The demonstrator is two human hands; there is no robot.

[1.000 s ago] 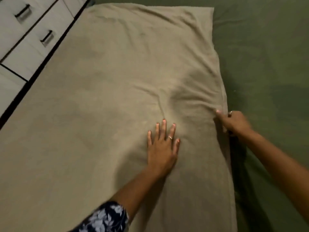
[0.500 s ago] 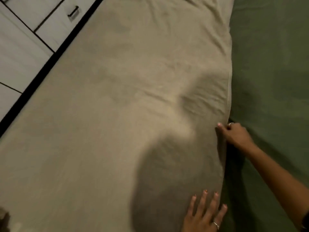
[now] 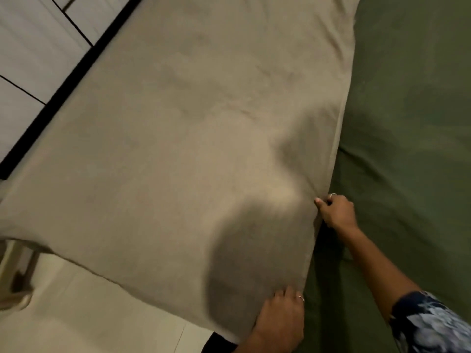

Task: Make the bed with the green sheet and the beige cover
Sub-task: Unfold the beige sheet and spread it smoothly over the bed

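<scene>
The beige cover (image 3: 193, 138) lies spread over the left part of the bed, its near edge hanging over the bed's side. The green sheet (image 3: 407, 123) shows bare on the right. My right hand (image 3: 335, 211) pinches the cover's right edge where it meets the green sheet. My left hand (image 3: 280, 319) grips the cover's near right corner at the bottom of the view, fingers curled into the cloth. A dark shadow falls on the cover between the hands.
White drawer fronts (image 3: 33, 54) stand at the upper left behind a black bed frame edge (image 3: 76, 80). Pale tiled floor (image 3: 89, 314) lies at the lower left, with a light wooden leg (image 3: 10, 266) beside it.
My left hand left the middle of the cover, slid down toward me and took hold of the near right corner. The view tilted down, showing the floor. The right hand kept its pinch.
</scene>
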